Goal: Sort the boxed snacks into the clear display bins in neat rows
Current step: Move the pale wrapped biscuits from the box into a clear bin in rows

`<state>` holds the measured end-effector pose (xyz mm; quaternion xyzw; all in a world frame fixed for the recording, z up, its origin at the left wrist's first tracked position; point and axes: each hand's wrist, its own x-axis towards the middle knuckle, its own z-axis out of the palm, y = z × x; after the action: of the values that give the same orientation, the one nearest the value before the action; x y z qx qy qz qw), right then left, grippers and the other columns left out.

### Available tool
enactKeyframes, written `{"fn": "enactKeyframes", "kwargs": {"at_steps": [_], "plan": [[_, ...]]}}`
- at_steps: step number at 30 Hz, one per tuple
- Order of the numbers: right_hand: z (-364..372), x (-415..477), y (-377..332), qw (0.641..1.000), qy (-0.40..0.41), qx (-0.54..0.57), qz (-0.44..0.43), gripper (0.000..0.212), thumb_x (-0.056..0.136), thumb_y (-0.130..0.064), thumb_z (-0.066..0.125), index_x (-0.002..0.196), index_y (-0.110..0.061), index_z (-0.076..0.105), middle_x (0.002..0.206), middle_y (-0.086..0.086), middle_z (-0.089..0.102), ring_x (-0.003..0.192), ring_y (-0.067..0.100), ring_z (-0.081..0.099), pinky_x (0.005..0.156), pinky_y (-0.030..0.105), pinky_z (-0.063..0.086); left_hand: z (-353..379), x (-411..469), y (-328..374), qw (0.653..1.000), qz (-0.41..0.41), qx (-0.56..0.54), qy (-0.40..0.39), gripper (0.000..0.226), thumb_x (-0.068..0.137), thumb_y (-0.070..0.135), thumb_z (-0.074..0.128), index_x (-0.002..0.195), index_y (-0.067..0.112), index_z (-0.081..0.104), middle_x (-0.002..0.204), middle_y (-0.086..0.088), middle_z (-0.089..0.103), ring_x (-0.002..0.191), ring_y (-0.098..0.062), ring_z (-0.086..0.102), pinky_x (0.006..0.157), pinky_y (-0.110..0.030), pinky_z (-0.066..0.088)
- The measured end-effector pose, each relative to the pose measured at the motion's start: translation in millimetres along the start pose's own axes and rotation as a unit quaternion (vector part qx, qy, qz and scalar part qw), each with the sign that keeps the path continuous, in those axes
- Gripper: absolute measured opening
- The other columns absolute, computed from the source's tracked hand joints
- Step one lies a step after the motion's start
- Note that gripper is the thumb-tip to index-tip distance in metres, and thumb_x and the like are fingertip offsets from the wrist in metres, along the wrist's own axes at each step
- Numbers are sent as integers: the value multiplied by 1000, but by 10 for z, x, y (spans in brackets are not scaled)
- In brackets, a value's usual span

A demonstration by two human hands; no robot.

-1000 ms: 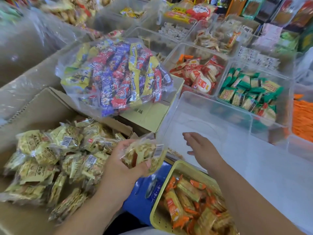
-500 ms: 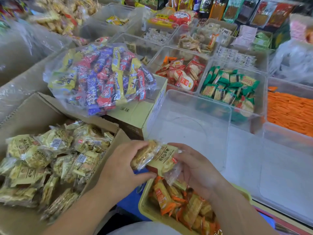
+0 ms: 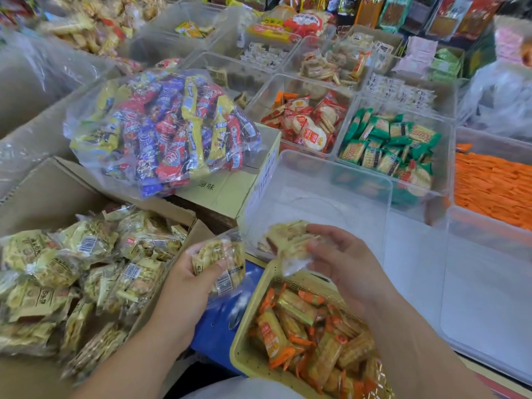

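At the near rim of the clear bin (image 3: 331,191), the right hand (image 3: 339,263) pinches 1 yellow snack pack (image 3: 288,234); the left hand (image 3: 184,283) grips a second pack (image 3: 221,254) beside the carton (image 3: 43,191). Bin looks almost bare, carton heaped: sorting barely begun.

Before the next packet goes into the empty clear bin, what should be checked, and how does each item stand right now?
1. Right hand has a firm hold on the yellow-wrapped snack packet: ok.
2. Left hand holds the second yellow-wrapped packet, ready to follow: ok.
3. Clear plastic bin has free floor space: ok.
4. Right hand's packet is past the bin's near wall: cannot tell.
5. A neat row has been started in the bin: not ok, none visible.
6. Open cardboard box has more packets to draw from: ok.
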<state>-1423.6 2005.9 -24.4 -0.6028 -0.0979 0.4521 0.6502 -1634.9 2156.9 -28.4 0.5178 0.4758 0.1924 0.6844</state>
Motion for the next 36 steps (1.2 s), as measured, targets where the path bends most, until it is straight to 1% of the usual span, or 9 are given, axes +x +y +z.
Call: {"fn": "enactKeyframes", "kwargs": {"at_steps": [4, 11, 14, 16, 21, 24, 28, 32, 36], "plan": [[-164, 555, -29, 994, 95, -53, 32, 33, 79, -8, 83, 111, -13, 73, 98, 13, 73, 77, 20, 70, 68, 23, 57, -36, 101, 0, 1000, 1, -24, 12, 32, 94, 15, 71, 116, 37, 65, 105, -1, 79, 97, -24, 76, 79, -40, 60], [4, 1266, 440, 977, 105, -50, 179, 28, 80, 2, 80, 104, 3, 66, 91, 18, 61, 68, 23, 57, 62, 27, 55, -96, 168, -4, 1000, 9, -24, 10, 34, 97, 20, 66, 94, 55, 70, 98, 5, 80, 84, -12, 77, 55, -16, 55], [41, 1348, 631, 953, 44, -199, 224, 31, 90, -8, 74, 113, 7, 60, 85, 15, 51, 64, 23, 48, 54, 26, 45, -160, 185, -20, 999, 1, -33, 3, 34, 97, 23, 65, 99, 56, 69, 101, 9, 79, 88, -9, 76, 62, -21, 58], [36, 1357, 670, 910, -2, -338, 241, 32, 95, -23, 68, 122, -8, 59, 90, 13, 61, 66, 21, 54, 58, 28, 47, -198, 176, -11, 999, -4, -44, -4, 36, 98, 22, 64, 101, 57, 69, 105, 9, 78, 92, -8, 75, 68, -24, 59], [5, 1439, 699, 791, -101, -580, 164, 38, 104, -43, 47, 135, -23, 57, 144, 5, 52, 124, 26, 53, 95, 31, 39, -258, 160, -12, 992, -22, -126, -19, 34, 85, 25, 71, 114, 42, 70, 118, 3, 75, 111, -20, 71, 85, -50, 61], [33, 1431, 719, 765, -122, -618, 133, 43, 106, -43, 42, 142, -22, 53, 151, 4, 49, 134, 24, 47, 106, 31, 34, -255, 148, 4, 993, -5, -114, -27, 33, 85, 27, 67, 114, 42, 71, 118, 3, 75, 111, -22, 71, 86, -49, 61], [73, 1309, 610, 802, -57, -582, 121, 52, 101, -54, 46, 143, -24, 51, 145, 3, 54, 128, 24, 52, 107, 36, 36, -263, 89, 49, 976, 160, 142, -36, 43, 86, 24, 77, 118, 51, 70, 119, 22, 70, 110, -2, 66, 84, -16, 54], [137, 970, 316, 887, -31, -449, 102, 42, 99, -50, 54, 133, -27, 58, 134, -2, 58, 111, 16, 55, 92, 30, 39, -236, 52, 82, 894, 282, 346, -41, 51, 73, 45, 81, 122, 38, 70, 131, 26, 60, 126, 1, 55, 103, -11, 43], [208, 420, 37, 937, -67, -338, 53, 22, 99, -49, 55, 118, -46, 65, 119, -30, 61, 106, -13, 56, 78, 16, 39, -114, 40, 95, 839, 327, 433, -35, 70, 66, 34, 94, 129, 26, 65, 132, 18, 56, 123, 1, 49, 105, -3, 29]]}}
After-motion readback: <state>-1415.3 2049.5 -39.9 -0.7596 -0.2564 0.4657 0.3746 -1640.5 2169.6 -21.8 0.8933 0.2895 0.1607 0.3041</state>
